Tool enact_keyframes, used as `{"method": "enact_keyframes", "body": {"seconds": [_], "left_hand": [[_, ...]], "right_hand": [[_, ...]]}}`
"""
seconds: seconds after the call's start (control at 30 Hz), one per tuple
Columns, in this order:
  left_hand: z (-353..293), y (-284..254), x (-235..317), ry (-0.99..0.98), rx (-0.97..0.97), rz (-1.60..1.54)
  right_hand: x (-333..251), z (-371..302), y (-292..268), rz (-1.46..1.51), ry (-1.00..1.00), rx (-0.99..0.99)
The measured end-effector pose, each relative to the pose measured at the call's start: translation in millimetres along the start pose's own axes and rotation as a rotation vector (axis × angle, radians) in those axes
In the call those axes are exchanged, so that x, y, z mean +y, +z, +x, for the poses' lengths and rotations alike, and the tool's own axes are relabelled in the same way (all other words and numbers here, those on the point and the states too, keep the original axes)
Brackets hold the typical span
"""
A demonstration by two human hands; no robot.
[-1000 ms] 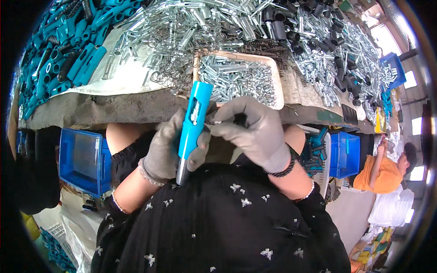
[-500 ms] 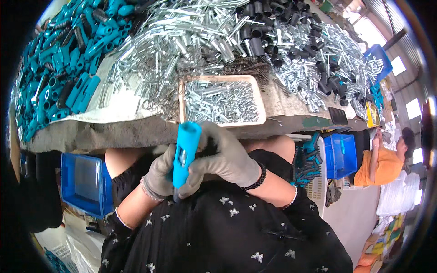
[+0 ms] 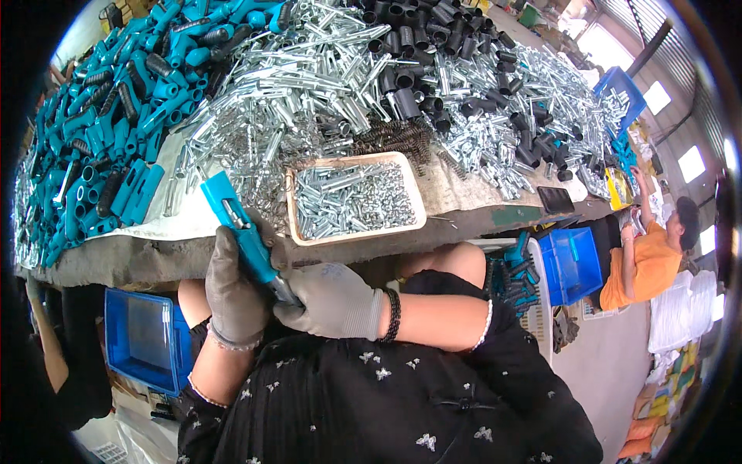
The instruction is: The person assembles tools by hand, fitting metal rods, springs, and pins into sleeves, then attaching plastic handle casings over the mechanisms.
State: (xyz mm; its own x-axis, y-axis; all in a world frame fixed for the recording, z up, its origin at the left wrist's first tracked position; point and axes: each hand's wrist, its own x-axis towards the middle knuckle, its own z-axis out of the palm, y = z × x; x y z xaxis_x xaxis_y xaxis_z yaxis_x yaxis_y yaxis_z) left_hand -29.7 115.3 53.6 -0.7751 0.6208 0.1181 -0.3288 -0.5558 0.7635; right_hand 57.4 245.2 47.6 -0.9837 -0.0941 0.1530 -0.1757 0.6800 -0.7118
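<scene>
Above my lap, at the table's front edge, I hold a teal tubular tool housing (image 3: pixel 241 225) tilted up and to the left. Metal shows in its side slot, and a thin metal tip stands at its upper end. My gloved left hand (image 3: pixel 234 290) is wrapped round its middle from the left. At its lower end, the fingers of my gloved right hand (image 3: pixel 328 301) close on a grey metallic end piece (image 3: pixel 283 292); the fingertips are partly hidden. Just beyond my hands stands a cream tray (image 3: pixel 352 237) of small metal pins and parts.
Teal housings (image 3: pixel 93 139) are heaped at the left. Metal parts (image 3: pixel 263 85), dark springs (image 3: pixel 394 143) and black sleeves (image 3: pixel 417 39) cover the table's middle and right. A phone (image 3: pixel 555 200) lies near the front edge. Blue bins (image 3: pixel 147 329) flank me; a person in orange (image 3: pixel 645 259) sits right.
The housing has moved up and left, from nearly upright to leaning left. My right hand has shifted down to its lower end. A metal tip now shows at the top. The view has shifted slightly.
</scene>
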Motion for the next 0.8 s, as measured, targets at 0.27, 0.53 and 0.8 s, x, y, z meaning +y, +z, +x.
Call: {"method": "enact_keyframes", "body": {"seconds": [0.27,0.53,0.8], "left_hand": [[0,11,17,0.056,0.081,-0.064],[-9,-17,13,0.182,0.136,0.067],[-15,-17,-12,-0.228,-0.016,-0.076]], "right_hand": [[-6,7,12,-0.088,0.008,0.119],[18,16,-57,0.107,-0.115,0.173],[183,93,-228,-0.458,0.618,0.550]]}}
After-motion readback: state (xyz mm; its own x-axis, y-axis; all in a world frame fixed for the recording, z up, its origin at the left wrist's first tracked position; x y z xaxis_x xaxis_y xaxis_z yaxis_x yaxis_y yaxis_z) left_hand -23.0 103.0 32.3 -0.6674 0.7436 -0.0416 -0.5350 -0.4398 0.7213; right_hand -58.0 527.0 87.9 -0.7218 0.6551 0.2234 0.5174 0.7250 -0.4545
